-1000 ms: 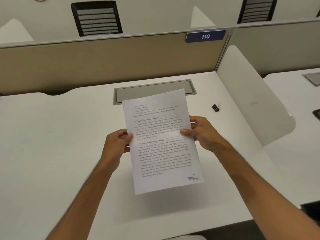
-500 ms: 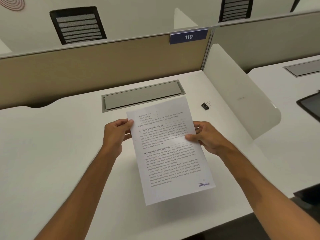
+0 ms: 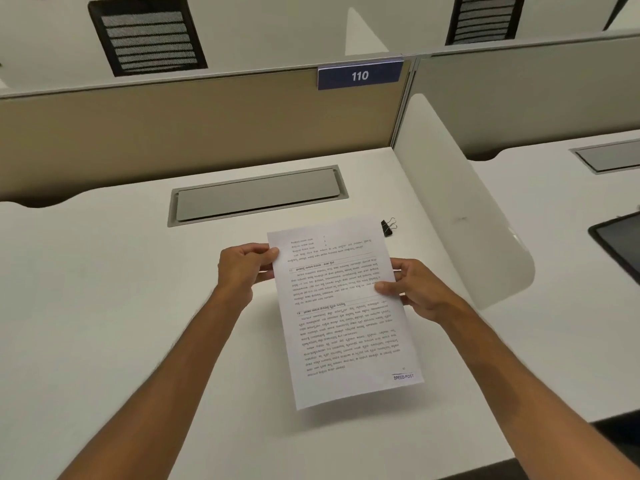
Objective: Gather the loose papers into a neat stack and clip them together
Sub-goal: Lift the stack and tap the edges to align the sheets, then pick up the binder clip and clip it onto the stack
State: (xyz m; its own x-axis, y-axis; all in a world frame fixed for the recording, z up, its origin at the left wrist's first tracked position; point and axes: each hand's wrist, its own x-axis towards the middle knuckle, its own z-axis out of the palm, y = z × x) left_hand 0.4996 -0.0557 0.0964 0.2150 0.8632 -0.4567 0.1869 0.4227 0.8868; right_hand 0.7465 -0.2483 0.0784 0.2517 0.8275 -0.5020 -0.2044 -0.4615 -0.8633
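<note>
Since half a second ago the papers (image 3: pixel 343 313) sit nearer the clip (image 3: pixel 388 226), their top corner just beside it. Left hand (image 3: pixel 242 268) and right hand (image 3: pixel 412 289) each pinch a side edge, holding the papers above the desk (image 3: pixel 104 289). Readable: "SPEED POST" on the page, "110" on the sign (image 3: pixel 360 76)

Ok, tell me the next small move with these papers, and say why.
Probably free the right hand and reach for the binder clip. Both hands hold the papers by their side edges above the desk; the left hand could keep hold alone. The clip lies unused just beyond the top right corner.
</note>
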